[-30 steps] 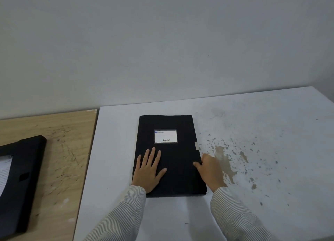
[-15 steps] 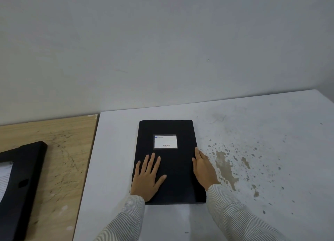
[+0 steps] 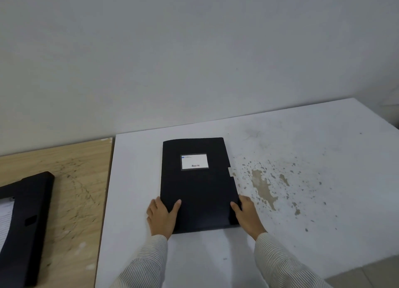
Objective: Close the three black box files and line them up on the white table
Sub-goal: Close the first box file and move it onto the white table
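Note:
A closed black box file (image 3: 200,192) with a white label lies flat on the white table (image 3: 302,233), its long side running away from me. My left hand (image 3: 162,216) grips its near left edge, thumb on the cover. My right hand (image 3: 246,214) grips its near right edge, thumb on top. A second black box file (image 3: 26,223) lies open on the wooden table at the far left, with white paper showing inside. No third file is in view.
The wooden table (image 3: 75,190) adjoins the white table on the left. Brown stains (image 3: 263,186) mark the white table to the right of the file. A pale wall rises behind. Floor tiles (image 3: 367,274) show at the bottom right.
Both hands have slid from lying flat on the cover to clasping the file's left and right edges near me. The file itself stays in nearly the same place.

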